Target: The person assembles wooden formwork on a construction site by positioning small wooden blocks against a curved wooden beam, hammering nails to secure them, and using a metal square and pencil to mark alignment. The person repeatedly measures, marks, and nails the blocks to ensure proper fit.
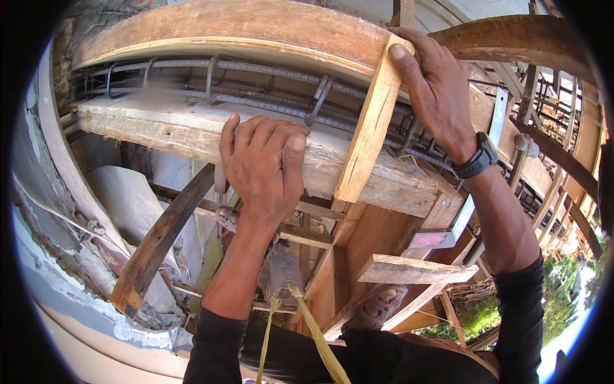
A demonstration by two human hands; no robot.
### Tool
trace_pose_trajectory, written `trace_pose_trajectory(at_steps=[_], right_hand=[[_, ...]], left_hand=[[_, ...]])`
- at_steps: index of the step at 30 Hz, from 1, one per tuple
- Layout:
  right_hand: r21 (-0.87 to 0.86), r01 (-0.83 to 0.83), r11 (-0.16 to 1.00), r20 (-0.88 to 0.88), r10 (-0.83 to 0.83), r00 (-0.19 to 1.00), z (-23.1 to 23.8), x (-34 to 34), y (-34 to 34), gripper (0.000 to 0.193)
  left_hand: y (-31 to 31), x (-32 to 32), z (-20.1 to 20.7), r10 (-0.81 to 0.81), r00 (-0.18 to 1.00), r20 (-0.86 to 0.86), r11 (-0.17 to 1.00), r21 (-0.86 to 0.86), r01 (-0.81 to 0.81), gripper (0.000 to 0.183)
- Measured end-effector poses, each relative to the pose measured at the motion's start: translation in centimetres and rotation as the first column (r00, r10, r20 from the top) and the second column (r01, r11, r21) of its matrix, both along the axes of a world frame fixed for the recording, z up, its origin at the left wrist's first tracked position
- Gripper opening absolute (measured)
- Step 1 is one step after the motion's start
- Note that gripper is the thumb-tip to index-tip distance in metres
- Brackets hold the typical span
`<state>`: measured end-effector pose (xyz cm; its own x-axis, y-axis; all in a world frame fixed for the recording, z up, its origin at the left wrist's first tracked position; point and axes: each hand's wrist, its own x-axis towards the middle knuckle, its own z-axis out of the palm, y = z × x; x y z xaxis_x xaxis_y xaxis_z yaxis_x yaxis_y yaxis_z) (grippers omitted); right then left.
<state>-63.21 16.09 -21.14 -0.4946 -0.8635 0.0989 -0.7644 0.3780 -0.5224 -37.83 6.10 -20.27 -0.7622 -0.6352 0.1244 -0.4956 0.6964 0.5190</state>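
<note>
My left hand (265, 169) is closed over the near edge of a thick, pale wooden board (160, 131), its fingertips on the top face. My right hand (441, 93), with a dark watch (478, 157) on its wrist, grips the upper end of a short wooden strip (369, 121). Its thumb presses on the strip while the fingers reach over the top of the upper board (249, 29). The strip lies slanted across the gap between both boards, its lower end overlapping the near board. Inside that gap runs a cage of steel reinforcing bars (268, 105) with bent ties.
A metal square (464, 217) with a pink patch lies right of the strip's lower end. Below it sits a loose wood offcut (416, 269). A dark timber prop (163, 240) slants at left. My sandaled foot (377, 307) stands on timber framing; greenery (480, 317) shows far below.
</note>
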Motion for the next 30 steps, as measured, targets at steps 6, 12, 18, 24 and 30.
trace_pose_trajectory(at_steps=[6, 12, 18, 24, 30], right_hand=[[0.001, 0.029, 1.000, -0.064, -0.028, 0.998, -0.1, 0.6, 0.0, 0.059], [-0.002, 0.030, 1.000, -0.048, -0.030, 0.998, -0.4, 1.0, 0.5, 0.061], [0.055, 0.044, 0.998, -0.033, -0.042, 0.999, 1.3, 0.9, 0.0, 0.063], [0.103, 0.058, 0.993, 0.029, -0.062, 0.998, 1.8, 1.0, 0.0, 0.067], [0.054, 0.052, 0.997, 0.000, -0.052, 0.999, 1.1, 1.3, 0.0, 0.067]], left_hand=[[-0.2, -0.1, -0.8, 0.005, 0.995, -0.098, 0.997, -0.079, -0.013, 0.039], [0.1, 0.2, -1.5, 0.017, 0.984, -0.176, 0.998, -0.063, -0.029, 0.027], [0.1, -0.2, -1.0, 0.030, 0.984, -0.175, 0.994, -0.094, -0.047, 0.030], [0.3, -0.2, -1.2, 0.050, 0.979, -0.197, 0.993, -0.098, -0.070, 0.028], [0.3, 0.0, -1.7, 0.079, 0.973, -0.217, 0.989, -0.104, -0.103, 0.020]])
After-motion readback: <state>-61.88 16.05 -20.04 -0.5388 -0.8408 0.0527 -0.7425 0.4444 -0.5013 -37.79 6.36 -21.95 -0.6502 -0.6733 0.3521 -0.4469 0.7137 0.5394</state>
